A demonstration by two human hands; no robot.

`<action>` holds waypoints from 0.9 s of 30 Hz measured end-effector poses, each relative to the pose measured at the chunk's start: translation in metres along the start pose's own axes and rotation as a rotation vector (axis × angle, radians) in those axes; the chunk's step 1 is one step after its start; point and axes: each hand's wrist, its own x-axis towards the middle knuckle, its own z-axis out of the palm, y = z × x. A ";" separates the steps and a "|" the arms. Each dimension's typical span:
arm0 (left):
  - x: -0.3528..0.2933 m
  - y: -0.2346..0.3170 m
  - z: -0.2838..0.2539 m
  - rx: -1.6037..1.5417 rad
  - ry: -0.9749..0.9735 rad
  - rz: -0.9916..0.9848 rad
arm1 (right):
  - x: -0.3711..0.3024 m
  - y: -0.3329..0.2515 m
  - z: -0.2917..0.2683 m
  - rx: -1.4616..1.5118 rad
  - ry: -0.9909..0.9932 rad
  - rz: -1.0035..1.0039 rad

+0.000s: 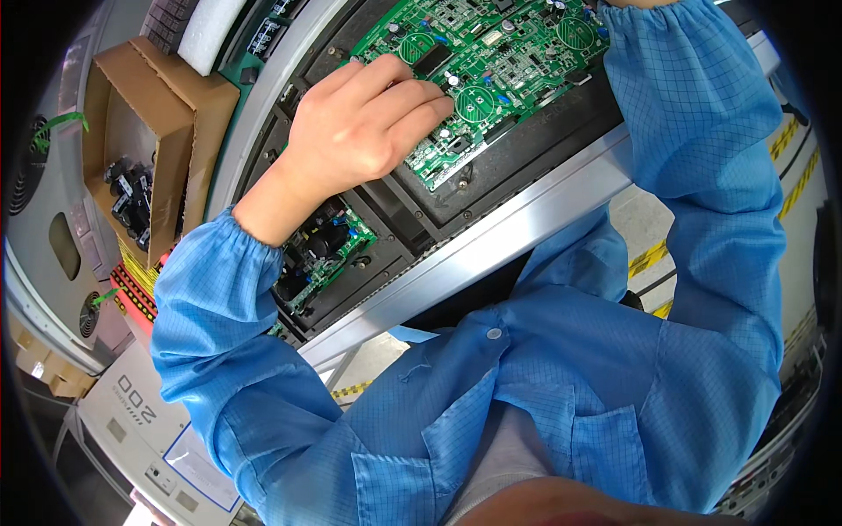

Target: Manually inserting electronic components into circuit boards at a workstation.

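Here my left hand (360,131) rests curled, fingertips pressed on the green board (491,61), holding nothing I can tell; my right hand is out of view beyond the far sleeve (693,131).

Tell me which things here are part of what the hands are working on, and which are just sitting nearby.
In hand:
left hand, fingers resting on it
large green circuit board
black tray under the board

Nearby, untouched:
smaller green circuit board
cardboard box of dark parts
white foam block

The right hand is out of view.
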 end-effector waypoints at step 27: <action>-0.002 -0.052 -0.043 0.115 0.089 -0.682 | -0.002 0.029 -0.001 0.047 -0.040 0.249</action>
